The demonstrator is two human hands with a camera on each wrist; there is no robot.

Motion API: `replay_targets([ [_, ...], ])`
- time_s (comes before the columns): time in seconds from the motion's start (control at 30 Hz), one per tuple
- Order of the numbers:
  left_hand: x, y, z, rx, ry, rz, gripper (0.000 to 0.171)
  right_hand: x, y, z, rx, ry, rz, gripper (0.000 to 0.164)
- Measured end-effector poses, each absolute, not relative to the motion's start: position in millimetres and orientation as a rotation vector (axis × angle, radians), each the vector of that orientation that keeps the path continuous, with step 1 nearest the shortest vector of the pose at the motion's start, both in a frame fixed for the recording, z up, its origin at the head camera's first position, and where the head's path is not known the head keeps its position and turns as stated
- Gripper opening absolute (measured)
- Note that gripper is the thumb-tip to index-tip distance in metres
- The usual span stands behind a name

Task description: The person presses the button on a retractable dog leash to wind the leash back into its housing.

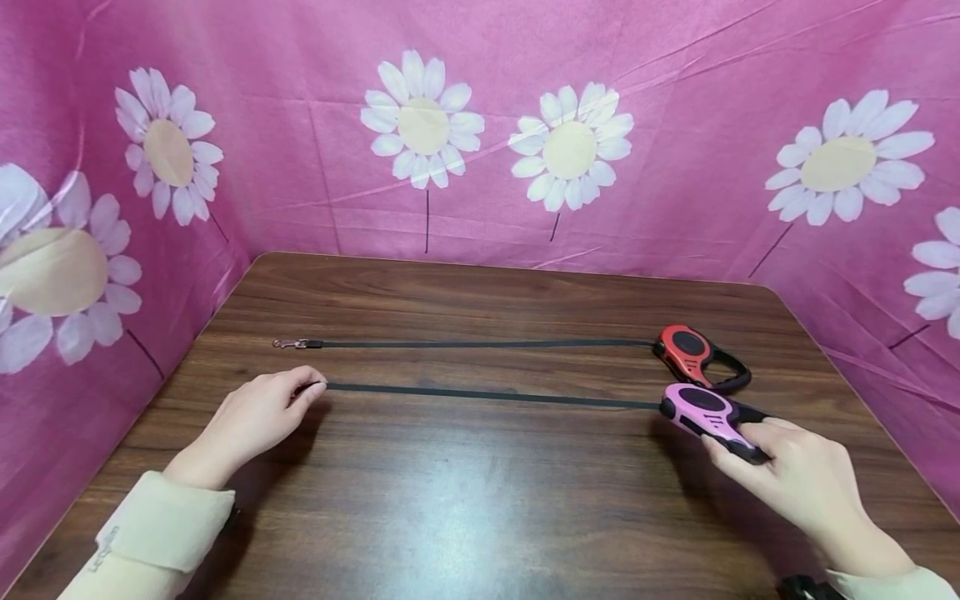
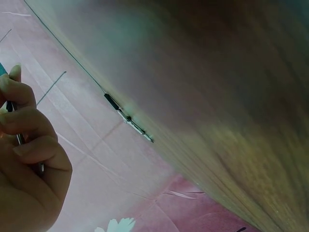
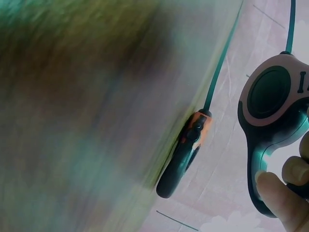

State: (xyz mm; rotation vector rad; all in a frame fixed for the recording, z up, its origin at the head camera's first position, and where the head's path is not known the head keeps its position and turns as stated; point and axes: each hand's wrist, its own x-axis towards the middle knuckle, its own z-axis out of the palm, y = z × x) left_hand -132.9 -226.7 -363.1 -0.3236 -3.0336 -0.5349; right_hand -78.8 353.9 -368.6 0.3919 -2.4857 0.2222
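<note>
A pink and black retractable dog leash point(image 1: 702, 407) is gripped by its handle in my right hand point(image 1: 806, 475), above the table. Its dark strap point(image 1: 487, 395) runs taut to my left hand point(image 1: 258, 417), which pinches the clip end; the fingers mostly cover the clip. In the left wrist view, a bit of metal clip point(image 2: 41, 167) shows under the curled fingers. Behind lies a red and black retractable leash point(image 1: 686, 350) on the table, its strap point(image 1: 480, 344) drawn out leftward to a metal clip point(image 1: 288, 343). The right wrist view shows the pink leash's casing point(image 3: 265, 92) close up.
The brown wood-grain table point(image 1: 450, 517) fills the lower part of the head view. Pink cloth point(image 1: 300, 100) printed with white daisies hangs round its back and sides.
</note>
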Motion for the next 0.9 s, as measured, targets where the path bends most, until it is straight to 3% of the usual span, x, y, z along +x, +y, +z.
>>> replay_targets([
  [0.47,-131,-221,-361,-0.345,-3.010,-0.511,0.015,-78,346,-365,0.428,-2.450,0.257,0.039],
  [0.73,-128,-216,-355,-0.350,-2.997,-0.503,0.014,-83,339,-363,0.509,-2.358,0.253,0.051],
  [0.9,-129,-212,-352,-0.362,-2.990,-0.517,0.014,-84,335,-362,0.510,-2.356,0.262,0.049],
])
